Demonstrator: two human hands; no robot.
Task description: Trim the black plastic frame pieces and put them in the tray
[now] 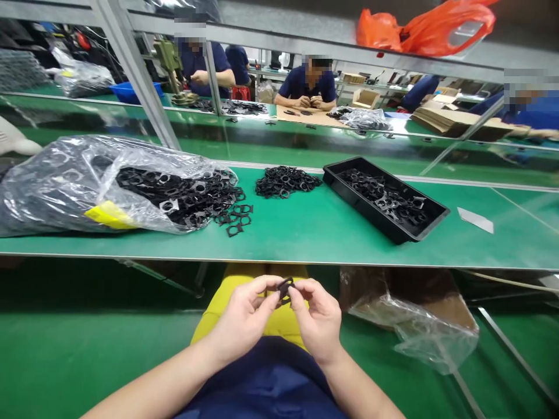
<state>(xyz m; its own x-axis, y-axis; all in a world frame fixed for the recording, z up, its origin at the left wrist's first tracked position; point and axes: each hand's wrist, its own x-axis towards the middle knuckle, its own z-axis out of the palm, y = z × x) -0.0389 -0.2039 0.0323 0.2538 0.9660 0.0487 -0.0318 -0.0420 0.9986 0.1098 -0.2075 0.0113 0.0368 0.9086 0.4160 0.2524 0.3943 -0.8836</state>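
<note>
Above my lap, my left hand (244,317) and my right hand (318,317) pinch a small black plastic ring part (285,286) between thumbs and fingers. The fingers hide some of it, and I cannot tell whether it is one piece or two. Ahead on the green bench, similar black parts spill from a clear plastic bag (65,186) at the left. A separate pile of black parts (286,181) lies in the middle. To its right, a black tray (362,214) contains more of them.
A white card (476,220) lies right of the tray. Below the bench at right stands a cardboard box (432,302) with a clear liner. Metal posts (135,70) rise behind the bench. Beyond the conveyor, several people work. An orange bag (423,29) rests on the overhead shelf.
</note>
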